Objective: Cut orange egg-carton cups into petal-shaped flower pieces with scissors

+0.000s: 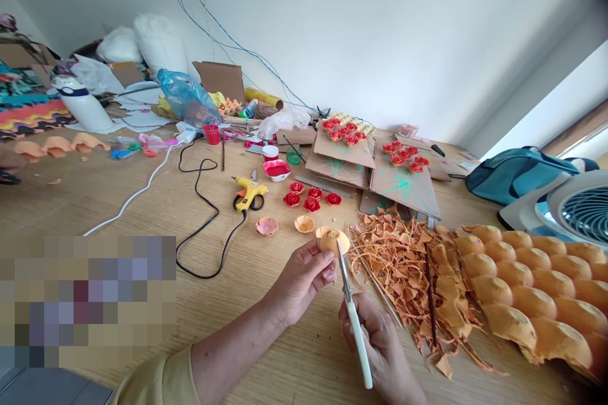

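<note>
My left hand [304, 278] pinches a small orange egg-carton cup [330, 241] above the wooden table. My right hand [380, 345] grips white-handled scissors [354, 316], whose blades point up and touch the cup's right edge. Just beyond the cup lie two cut cup shapes [304, 224], one pinkish [266, 226]. A heap of orange trimmings [403, 266] lies to the right of my hands.
An orange egg tray [527, 285] fills the right side. Red paper roses [311, 197] sit ahead, more on cardboard sheets [403, 183]. A yellow glue gun [247, 192] with a black cord [204, 228] lies left of centre. A fan [577, 209] and blue bag [513, 171] stand at right.
</note>
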A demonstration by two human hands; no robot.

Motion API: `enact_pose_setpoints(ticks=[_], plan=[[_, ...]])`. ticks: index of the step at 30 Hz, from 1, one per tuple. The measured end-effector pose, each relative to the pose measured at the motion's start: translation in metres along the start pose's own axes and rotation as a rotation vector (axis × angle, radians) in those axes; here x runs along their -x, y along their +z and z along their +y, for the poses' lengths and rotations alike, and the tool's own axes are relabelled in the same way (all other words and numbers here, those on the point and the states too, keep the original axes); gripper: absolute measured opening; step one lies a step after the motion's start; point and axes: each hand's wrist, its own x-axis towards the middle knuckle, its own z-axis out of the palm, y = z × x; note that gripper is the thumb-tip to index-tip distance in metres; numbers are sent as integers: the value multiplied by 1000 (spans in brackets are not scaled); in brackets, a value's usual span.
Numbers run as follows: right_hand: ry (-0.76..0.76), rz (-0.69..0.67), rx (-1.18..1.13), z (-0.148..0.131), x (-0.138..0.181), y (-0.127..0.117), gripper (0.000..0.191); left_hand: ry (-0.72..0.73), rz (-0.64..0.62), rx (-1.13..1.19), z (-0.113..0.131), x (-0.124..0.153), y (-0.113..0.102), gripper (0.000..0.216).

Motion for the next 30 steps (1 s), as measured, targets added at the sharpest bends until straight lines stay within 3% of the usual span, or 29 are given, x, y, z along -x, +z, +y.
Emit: enact_pose_setpoints(ticks=[15, 21, 30], plan=[[-3, -11, -37, 6, -1, 0, 34, -44, 61, -36, 2, 1, 2, 29], [48, -26, -31, 4, -1, 0, 30, 20, 84, -98, 1, 2, 2, 27], [37, -30, -51, 7, -1, 1, 30, -31, 44, -55, 2, 2, 1, 25]])
